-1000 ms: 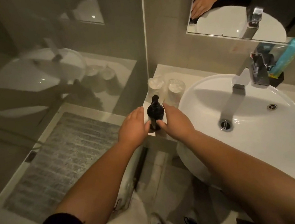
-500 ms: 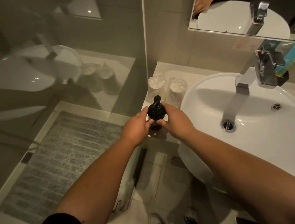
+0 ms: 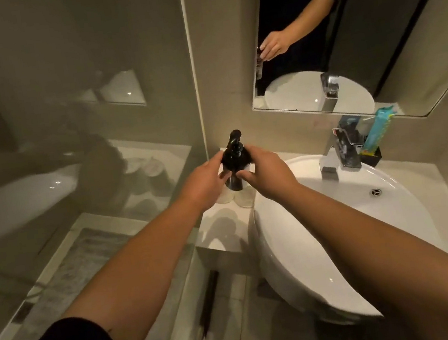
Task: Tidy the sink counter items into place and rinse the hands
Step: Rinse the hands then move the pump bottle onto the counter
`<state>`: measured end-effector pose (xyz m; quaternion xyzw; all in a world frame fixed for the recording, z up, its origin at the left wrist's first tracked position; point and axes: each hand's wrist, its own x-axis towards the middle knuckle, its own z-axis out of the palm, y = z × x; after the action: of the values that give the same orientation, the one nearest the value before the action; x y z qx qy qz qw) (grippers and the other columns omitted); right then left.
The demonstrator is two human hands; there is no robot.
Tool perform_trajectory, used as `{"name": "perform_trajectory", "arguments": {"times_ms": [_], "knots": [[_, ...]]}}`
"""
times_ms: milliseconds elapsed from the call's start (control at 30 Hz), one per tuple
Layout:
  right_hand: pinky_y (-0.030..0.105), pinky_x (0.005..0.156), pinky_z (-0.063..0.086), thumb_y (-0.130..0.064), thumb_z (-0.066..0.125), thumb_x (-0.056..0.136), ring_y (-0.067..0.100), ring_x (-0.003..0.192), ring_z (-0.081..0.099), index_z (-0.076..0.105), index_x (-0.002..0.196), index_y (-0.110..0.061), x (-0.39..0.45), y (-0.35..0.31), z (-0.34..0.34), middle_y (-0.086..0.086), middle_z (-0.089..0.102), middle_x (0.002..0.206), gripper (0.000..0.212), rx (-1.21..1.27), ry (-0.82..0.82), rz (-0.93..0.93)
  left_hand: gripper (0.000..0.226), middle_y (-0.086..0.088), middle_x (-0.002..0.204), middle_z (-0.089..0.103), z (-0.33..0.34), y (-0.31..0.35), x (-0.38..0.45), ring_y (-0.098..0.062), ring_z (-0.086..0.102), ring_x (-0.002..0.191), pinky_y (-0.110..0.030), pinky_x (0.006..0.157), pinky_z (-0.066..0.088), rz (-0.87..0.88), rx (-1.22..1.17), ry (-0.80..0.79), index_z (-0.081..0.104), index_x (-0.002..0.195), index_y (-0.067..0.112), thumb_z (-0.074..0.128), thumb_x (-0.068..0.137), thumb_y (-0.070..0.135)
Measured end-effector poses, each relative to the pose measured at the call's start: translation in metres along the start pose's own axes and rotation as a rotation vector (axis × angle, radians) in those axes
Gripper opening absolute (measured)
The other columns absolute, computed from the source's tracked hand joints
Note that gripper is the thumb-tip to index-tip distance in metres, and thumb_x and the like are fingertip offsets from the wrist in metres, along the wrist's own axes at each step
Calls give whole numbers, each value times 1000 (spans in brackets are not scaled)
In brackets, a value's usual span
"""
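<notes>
Black pump bottle [image 3: 235, 159] is held up between both hands above the left end of the worktop [image 3: 219, 229], in front of two glasses [image 3: 242, 199]. Left hand [image 3: 205, 185] grips its left side, fingers curled round it; right hand [image 3: 268, 175] grips the right side, thumb across the front. White basin [image 3: 340, 228] and chrome tap [image 3: 342, 150] lie to the right, below a mirror [image 3: 342, 38].

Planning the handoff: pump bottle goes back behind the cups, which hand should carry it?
Left, probably. Both hands hold the pump bottle above the cups, but the left hand is on the wall side. That frees the right hand, nearer the faucet.
</notes>
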<state>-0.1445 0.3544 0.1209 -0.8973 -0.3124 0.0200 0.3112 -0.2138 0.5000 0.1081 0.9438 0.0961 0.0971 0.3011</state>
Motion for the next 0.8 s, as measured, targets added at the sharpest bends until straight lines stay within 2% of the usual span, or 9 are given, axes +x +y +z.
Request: {"name": "perform_trajectory", "arguments": {"times_ms": [100, 200, 333, 467, 567, 700, 800], "knots": [[42, 87, 51, -27, 69, 82, 28, 106, 61, 52, 126, -19, 13, 12, -16, 7, 66, 116, 48, -27, 34, -7, 43, -12, 125, 61, 0, 14, 24, -31, 58, 109, -33, 82, 44, 33, 32, -5, 41, 138, 23, 51, 97, 28], [41, 84, 51, -26, 68, 82, 29, 104, 61, 51, 123, -19, 29, 31, -26, 6, 67, 114, 45, -34, 57, -6, 39, -11, 119, 64, 12, 20, 53, -32, 60, 105, -42, 84, 50, 59, 38, -35, 42, 133, 24, 51, 95, 31], [38, 81, 49, -26, 67, 84, 28, 104, 60, 50, 124, -20, 60, 65, -33, 6, 65, 115, 44, -41, 64, 16, 39, -9, 115, 66, 33, 24, 97, -30, 61, 103, -46, 83, 51, 82, 28, -67, 42, 133, 27, 49, 95, 33], [35, 83, 46, -24, 68, 83, 27, 107, 59, 50, 126, -21, 95, 100, -34, 6, 65, 117, 46, -5, 59, 63, 39, -9, 114, 67, 55, 26, 142, -30, 61, 103, -46, 85, 50, 74, -12, -95, 44, 134, 24, 50, 95, 27], [40, 88, 50, -23, 68, 82, 27, 106, 60, 49, 127, -22, 118, 120, -29, 6, 65, 117, 48, 16, 36, 102, 42, -8, 116, 66, 70, 22, 171, -28, 60, 105, -43, 87, 49, 49, -26, -113, 43, 136, 25, 50, 95, 26], [38, 86, 49, -21, 68, 83, 27, 105, 60, 50, 126, -21, 140, 145, -14, 7, 65, 117, 47, 32, 16, 181, 42, -7, 116, 66, 95, 11, 197, -27, 60, 104, -35, 79, 45, 34, -27, -161, 42, 137, 27, 49, 96, 24], [36, 86, 47, -20, 68, 83, 29, 107, 60, 51, 126, -17, 151, 163, 1, 9, 65, 118, 46, 29, 5, 234, 41, -7, 118, 65, 114, -2, 215, -27, 60, 105, -38, 83, 48, 23, -19, -205, 42, 137, 27, 49, 96, 26]]}}
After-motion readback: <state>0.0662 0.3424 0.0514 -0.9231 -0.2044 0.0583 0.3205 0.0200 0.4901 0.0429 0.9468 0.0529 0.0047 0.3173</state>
